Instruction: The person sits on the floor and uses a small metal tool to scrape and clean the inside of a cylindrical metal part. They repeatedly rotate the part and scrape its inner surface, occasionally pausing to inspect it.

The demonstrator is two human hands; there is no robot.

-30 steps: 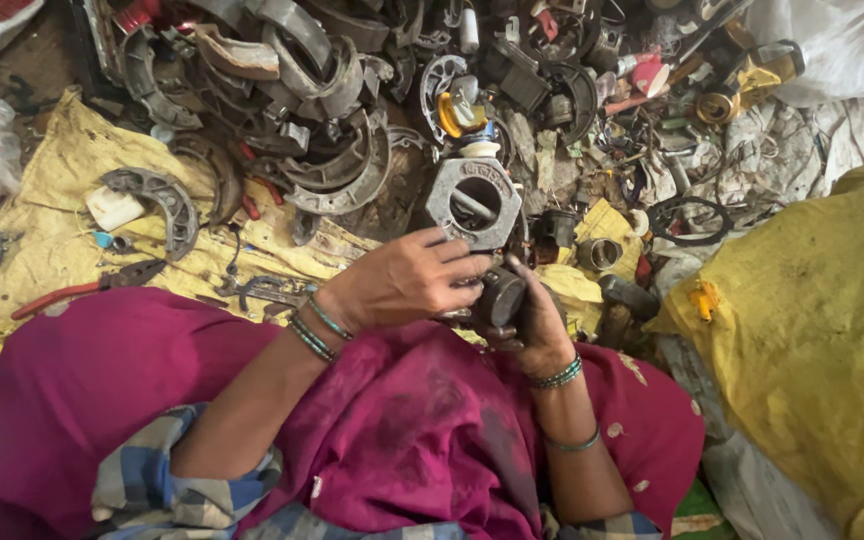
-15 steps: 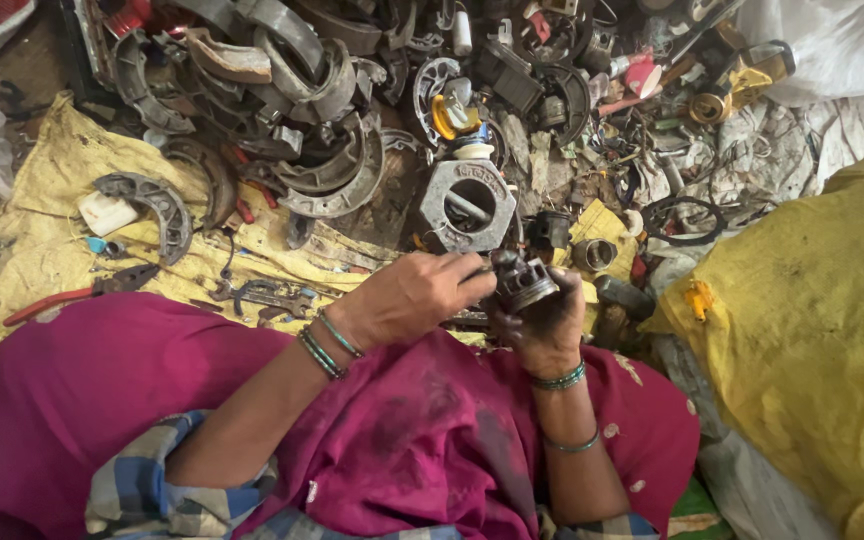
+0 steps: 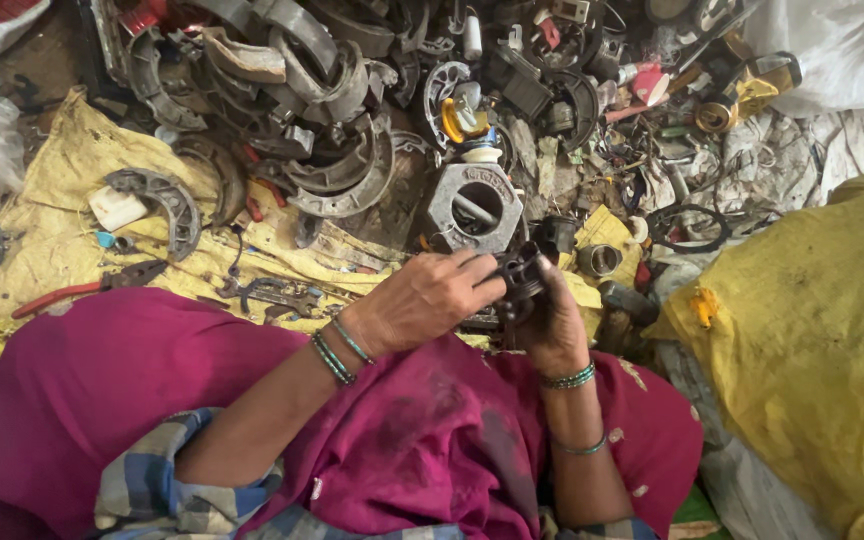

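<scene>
Both hands grip one small dark metal part (image 3: pixel 518 272), apparently ribbed: left hand (image 3: pixel 430 296) over it, right hand (image 3: pixel 555 318) closed beneath.

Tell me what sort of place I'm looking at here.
Likely a scrap-sorting spot on the ground: a heap of curved brake shoes and loose metal parts, yellow sacks spread around, and red pliers. Both hands hold a small dark part.

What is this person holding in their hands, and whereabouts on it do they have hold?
A small dark metal part, gripped between both hands. The right hand cups it from below and behind; the left hand has its fingertips on the part's left side.
</scene>
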